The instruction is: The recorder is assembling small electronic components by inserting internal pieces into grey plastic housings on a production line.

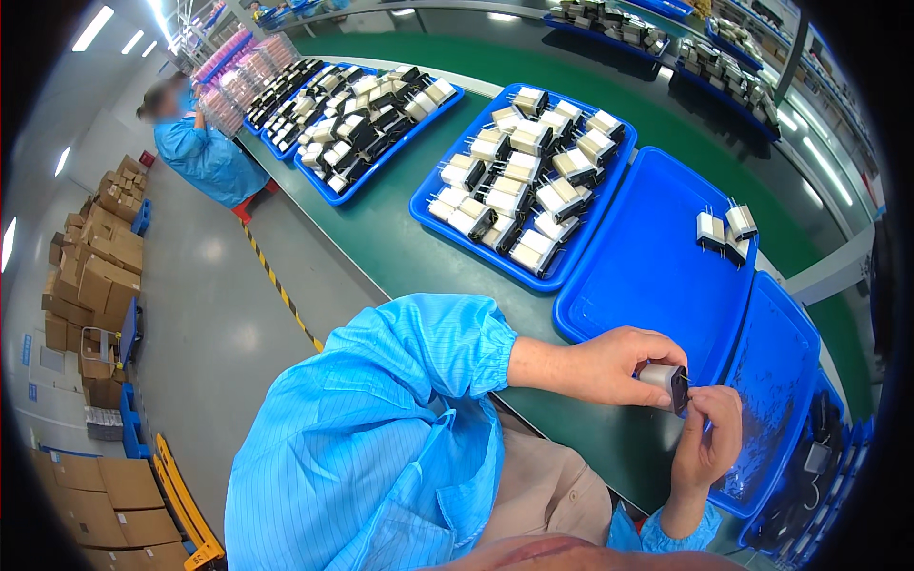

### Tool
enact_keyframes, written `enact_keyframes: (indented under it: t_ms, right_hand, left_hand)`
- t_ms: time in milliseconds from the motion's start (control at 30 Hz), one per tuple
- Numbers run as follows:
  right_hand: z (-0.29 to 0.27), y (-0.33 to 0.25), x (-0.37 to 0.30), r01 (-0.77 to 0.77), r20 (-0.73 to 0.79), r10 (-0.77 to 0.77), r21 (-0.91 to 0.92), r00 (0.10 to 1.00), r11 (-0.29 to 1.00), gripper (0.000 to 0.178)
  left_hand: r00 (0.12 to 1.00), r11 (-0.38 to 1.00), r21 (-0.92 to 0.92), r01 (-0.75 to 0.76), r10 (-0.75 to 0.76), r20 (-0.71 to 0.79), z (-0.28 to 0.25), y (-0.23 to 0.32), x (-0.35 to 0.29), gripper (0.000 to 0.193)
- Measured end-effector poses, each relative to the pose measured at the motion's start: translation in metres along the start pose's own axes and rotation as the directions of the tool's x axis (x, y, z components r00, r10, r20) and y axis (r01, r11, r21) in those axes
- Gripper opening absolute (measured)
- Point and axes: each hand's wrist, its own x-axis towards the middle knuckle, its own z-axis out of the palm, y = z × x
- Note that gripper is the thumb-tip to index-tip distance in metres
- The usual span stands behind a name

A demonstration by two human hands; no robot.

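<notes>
My left hand is closed around a small white-and-black block with thin metal leads, its black end facing my right hand. The right thumb and fingertips are pinched together at that black end, beside a lead; whatever they grip is too small to make out. Both hands are over the near edge of a blue tray, which holds a few similar blocks in its far right corner. Left of it, another blue tray is filled with white-and-black blocks.
More loaded blue trays line the green table to the left. At right lies a blue tray with small dark bits. Beyond it are black corded items. A person in blue stands at the far left, near stacked cartons.
</notes>
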Motion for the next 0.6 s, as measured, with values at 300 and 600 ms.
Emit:
enact_keyframes:
  t_ms: [300, 600]
  right_hand:
    - [-0.0003, 0.0045, -0.0043, -0.147, -0.027, 0.151, 0.133, 0.988, 0.980, 0.010]
    - [-0.0035, -0.0040, 0.0020, 0.168, 0.024, -0.167, -0.204, 0.986, 0.965, 0.014]
  left_hand:
    - [1.000, 1.000, -0.028, -0.013, 0.013, 0.006, -0.0010, 0.0000, 0.0018, 0.042]
    - [0.998, 0.998, 0.002, -0.058, 0.058, 0.013, 0.0005, -0.0061, 0.0019, 0.042]
